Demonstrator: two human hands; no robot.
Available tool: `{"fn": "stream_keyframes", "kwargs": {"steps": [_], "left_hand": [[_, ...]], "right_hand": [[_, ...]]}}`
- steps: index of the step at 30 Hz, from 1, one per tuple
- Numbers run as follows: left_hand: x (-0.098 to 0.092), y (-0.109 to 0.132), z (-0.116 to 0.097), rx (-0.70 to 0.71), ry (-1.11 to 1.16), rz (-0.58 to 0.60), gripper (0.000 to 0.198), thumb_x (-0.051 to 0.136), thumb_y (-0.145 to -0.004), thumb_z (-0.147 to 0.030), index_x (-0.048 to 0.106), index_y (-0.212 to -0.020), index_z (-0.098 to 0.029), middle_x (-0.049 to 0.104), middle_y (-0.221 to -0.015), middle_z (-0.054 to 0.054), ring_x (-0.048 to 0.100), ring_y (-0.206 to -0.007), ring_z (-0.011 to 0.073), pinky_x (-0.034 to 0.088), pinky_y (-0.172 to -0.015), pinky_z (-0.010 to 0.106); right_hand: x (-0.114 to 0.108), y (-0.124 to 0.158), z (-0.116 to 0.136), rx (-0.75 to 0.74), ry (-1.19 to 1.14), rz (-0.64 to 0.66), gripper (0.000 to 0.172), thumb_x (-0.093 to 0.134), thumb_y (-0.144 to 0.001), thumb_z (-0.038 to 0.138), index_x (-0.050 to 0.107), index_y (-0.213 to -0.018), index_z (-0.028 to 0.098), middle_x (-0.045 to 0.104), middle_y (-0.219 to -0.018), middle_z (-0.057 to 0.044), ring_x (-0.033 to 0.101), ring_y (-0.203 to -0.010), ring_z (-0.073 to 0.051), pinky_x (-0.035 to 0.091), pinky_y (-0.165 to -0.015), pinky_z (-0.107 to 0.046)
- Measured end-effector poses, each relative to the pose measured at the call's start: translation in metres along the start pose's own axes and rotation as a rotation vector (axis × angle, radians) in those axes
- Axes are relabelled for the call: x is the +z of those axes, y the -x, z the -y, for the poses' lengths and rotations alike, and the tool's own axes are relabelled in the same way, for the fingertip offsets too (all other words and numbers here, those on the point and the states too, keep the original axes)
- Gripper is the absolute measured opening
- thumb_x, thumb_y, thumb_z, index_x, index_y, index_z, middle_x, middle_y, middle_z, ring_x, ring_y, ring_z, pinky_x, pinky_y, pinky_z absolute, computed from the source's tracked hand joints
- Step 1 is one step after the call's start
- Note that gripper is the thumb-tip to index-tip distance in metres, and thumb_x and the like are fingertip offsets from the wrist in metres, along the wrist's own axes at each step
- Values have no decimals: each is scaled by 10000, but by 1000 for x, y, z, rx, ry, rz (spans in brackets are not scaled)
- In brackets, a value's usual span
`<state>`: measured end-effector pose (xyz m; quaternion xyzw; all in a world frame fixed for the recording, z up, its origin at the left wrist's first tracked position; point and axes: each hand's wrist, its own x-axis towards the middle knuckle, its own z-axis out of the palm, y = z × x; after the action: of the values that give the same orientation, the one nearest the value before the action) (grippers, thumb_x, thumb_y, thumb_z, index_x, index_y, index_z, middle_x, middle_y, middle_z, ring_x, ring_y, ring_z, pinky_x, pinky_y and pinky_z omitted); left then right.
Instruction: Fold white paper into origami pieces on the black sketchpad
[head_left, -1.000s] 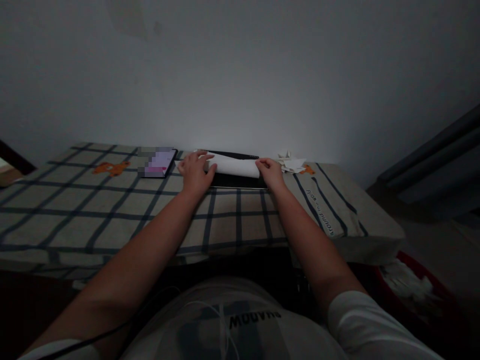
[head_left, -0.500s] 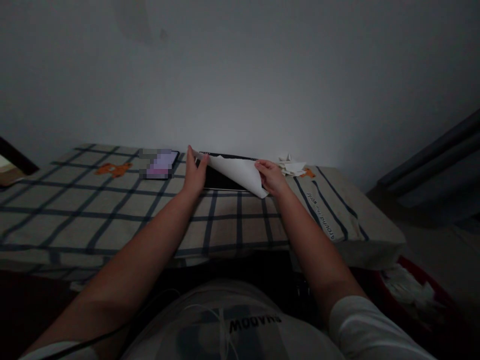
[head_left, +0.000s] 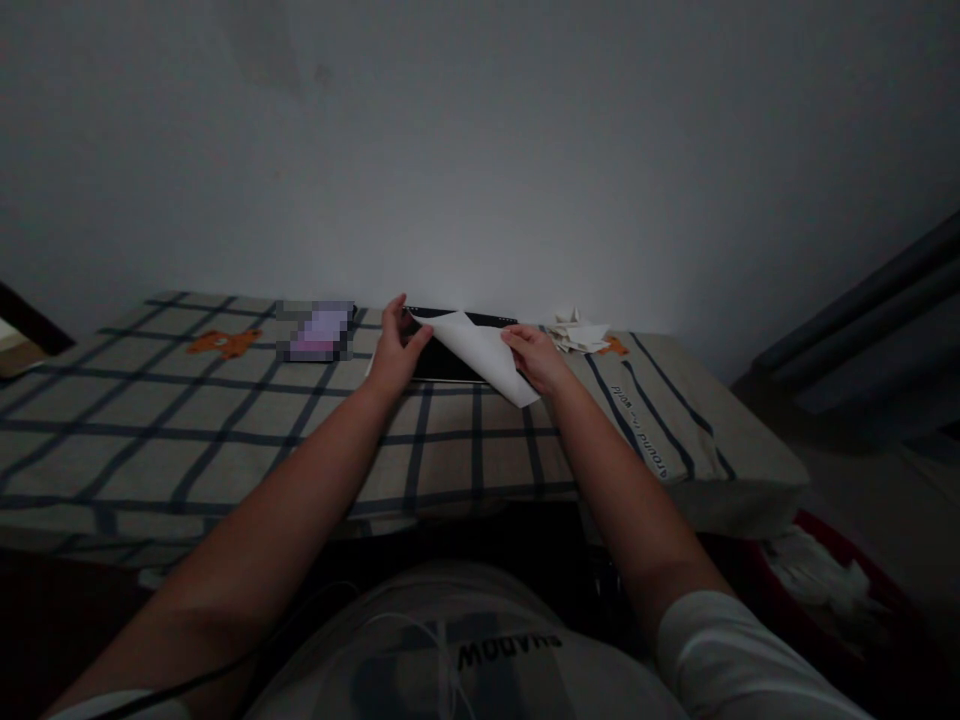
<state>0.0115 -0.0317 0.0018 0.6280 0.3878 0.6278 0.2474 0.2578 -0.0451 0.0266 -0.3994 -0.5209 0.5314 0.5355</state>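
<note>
A white sheet of paper (head_left: 480,350) is lifted and curled diagonally over a flat black item (head_left: 450,368) lying near the wall. My right hand (head_left: 531,350) pinches the sheet's right edge between thumb and fingers. At the left end of the black item, my left hand (head_left: 401,348) has its thumb on the sheet's left part and its fingers behind, curved round that end. The near corner of the sheet points down towards me. What lies under the paper is partly hidden.
A phone (head_left: 321,332) with a blurred screen lies left on the checked tablecloth (head_left: 300,460). Crumpled white paper scraps (head_left: 576,334) sit right of my right hand. A red bin (head_left: 810,525) with white waste stands on the floor at the lower right.
My left hand has shifted slightly right and its thumb has moved in over the sheet. My right hand has moved slightly left, and the sheet's near corner hangs a bit lower.
</note>
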Motion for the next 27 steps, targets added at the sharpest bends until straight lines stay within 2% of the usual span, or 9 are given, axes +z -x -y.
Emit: {"fn": "stream_keyframes", "kwargs": {"steps": [3, 7, 10, 13, 19, 24, 27], "left_hand": [[1, 2, -3, -17, -67, 53, 821, 783, -710, -549, 428, -1404, -290, 419, -1511, 149, 446, -1371, 348, 417, -1073, 510], [1, 6, -10, -6, -265, 88, 607, 810, -675, -482, 599, -1185, -229, 462, -1482, 141, 354, -1436, 352, 314, -1156, 534], [0, 7, -11, -1, -323, 100, 497, 800, -687, -472, 618, -1068, -210, 494, -1458, 144, 341, -1450, 338, 315, -1165, 510], [0, 6, -11, 6, -350, 67, 442, 795, -696, -454, 610, -1010, -205, 524, -1437, 162, 393, -1423, 336, 341, -1155, 493], [1, 6, -13, -13, -298, 50, 315, 759, -723, -422, 588, -876, -207, 574, -1410, 145, 549, -1295, 316, 495, -1019, 452], [1, 5, -21, -32, -136, -9, 301, 746, -729, -405, 529, -803, -209, 633, -1335, 141, 609, -1214, 285, 517, -975, 434], [1, 4, -25, -37, -29, -72, 333, 749, -722, -404, 481, -781, -215, 662, -1282, 133, 631, -1164, 267, 518, -962, 417]], "right_hand": [[2, 2, 2, -5, 14, 28, 396, 806, -590, 452, 637, -829, 186, 526, -669, 49, 406, -579, -84, 280, -528, -240], [4, 3, 2, -11, 20, 56, 392, 805, -597, 454, 636, -826, 184, 529, -665, 44, 439, -603, -96, 296, -545, -244], [3, 1, 1, -10, 1, 33, 414, 820, -572, 462, 639, -823, 187, 550, -680, 39, 453, -615, -101, 306, -553, -246], [2, -1, 0, -13, -38, 9, 448, 843, -532, 477, 650, -819, 193, 580, -700, 36, 473, -628, -104, 333, -570, -246], [1, 2, 2, -23, -117, 54, 470, 866, -512, 496, 633, -793, 200, 625, -740, 25, 549, -704, -136, 421, -678, -277], [-1, 6, 8, -8, -111, 83, 471, 859, -506, 494, 644, -802, 197, 665, -759, 9, 585, -733, -162, 447, -718, -303], [-3, 11, 11, 40, -58, 179, 474, 857, -506, 460, 671, -849, 190, 705, -813, -21, 627, -819, -202, 464, -759, -329]]}}
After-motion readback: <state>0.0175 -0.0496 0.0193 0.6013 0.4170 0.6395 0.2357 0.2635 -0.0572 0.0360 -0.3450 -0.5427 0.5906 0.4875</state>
